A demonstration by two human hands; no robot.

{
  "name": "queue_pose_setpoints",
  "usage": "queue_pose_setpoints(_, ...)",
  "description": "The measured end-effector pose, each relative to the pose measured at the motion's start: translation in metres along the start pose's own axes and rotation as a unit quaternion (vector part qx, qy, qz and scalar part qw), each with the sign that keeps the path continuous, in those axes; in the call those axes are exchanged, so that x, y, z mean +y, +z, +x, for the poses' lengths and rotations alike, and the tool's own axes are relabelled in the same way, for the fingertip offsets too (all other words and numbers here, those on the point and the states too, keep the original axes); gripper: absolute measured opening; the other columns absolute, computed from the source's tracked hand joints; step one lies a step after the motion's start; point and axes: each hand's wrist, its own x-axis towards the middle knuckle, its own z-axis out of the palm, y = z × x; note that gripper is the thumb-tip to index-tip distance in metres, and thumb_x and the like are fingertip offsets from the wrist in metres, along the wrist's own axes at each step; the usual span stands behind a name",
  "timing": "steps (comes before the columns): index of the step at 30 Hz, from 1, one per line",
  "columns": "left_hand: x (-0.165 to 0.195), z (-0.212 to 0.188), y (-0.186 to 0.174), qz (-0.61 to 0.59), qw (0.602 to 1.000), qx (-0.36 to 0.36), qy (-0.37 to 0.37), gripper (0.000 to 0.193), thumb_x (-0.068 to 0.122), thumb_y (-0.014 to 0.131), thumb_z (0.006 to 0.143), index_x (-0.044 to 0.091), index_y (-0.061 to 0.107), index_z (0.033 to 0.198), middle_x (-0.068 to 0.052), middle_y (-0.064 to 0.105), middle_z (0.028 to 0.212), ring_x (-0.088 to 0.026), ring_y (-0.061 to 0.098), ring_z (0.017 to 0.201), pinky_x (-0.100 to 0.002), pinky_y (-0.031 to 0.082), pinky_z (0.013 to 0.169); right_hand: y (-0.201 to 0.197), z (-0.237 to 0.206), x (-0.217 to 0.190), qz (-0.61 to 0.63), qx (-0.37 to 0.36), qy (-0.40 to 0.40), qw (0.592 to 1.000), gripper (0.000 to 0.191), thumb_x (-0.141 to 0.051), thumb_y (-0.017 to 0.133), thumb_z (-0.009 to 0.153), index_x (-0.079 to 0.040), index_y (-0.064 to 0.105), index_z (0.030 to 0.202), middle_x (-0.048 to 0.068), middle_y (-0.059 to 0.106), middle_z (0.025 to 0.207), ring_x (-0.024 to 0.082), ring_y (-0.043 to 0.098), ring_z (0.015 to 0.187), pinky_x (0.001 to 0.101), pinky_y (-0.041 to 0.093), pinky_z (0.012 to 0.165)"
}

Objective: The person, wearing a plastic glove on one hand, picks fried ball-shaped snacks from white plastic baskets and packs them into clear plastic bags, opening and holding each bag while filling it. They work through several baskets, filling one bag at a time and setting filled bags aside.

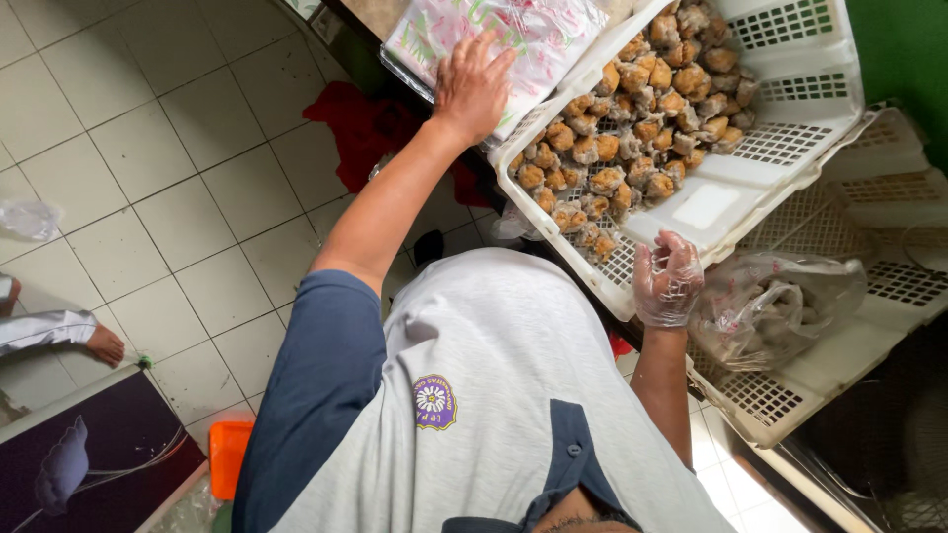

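Note:
My bare left hand (472, 87) reaches forward and lies flat on a stack of clear plastic bags with pink print (494, 30); its fingers are spread and grip nothing. My right hand (667, 281) wears a thin clear glove. It hovers with loosely curled fingers at the near rim of a white slotted plastic crate (780, 148) and holds nothing that I can see. The crate is tilted, and many small brown fried snack pieces (632, 118) are heaped in its left half. The pieces closest to my gloved hand lie just to its left.
A second white slotted crate (849, 336) sits under the first at the right, with a crumpled clear plastic bag (775, 301) on it. A red cloth (360, 123) lies on the tiled floor. Another person's bare foot (104, 345) is at the left, near an orange object (227, 454).

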Motion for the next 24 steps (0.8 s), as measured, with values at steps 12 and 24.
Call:
queue_pose_setpoints(12,0.003,0.020,-0.003,0.033,0.998,-0.002,0.059,0.046,0.029,0.072,0.102,0.019,0.059,0.145,-0.011,0.055,0.140,-0.031,0.045,0.138,-0.051,0.038,0.112,0.003,0.000,0.002,-0.072,0.008,0.017,0.997,0.024,-0.008,0.081,0.093,-0.003,0.068,0.112,0.013,0.071,0.096,0.023,0.070,0.081,0.0369,0.059,0.075)
queue_pose_setpoints(24,-0.037,-0.019,0.005,0.108,0.988,-0.020,0.104,0.021,0.010,0.063,0.107,0.015,0.069,0.126,-0.017,0.059,0.144,-0.031,0.045,0.146,-0.052,0.030,0.123,0.005,0.001,0.004,-0.071,0.007,0.038,0.997,0.022,-0.006,0.081,0.092,-0.001,0.070,0.110,0.014,0.071,0.095,0.024,0.070,0.079,0.0377,0.058,0.074)
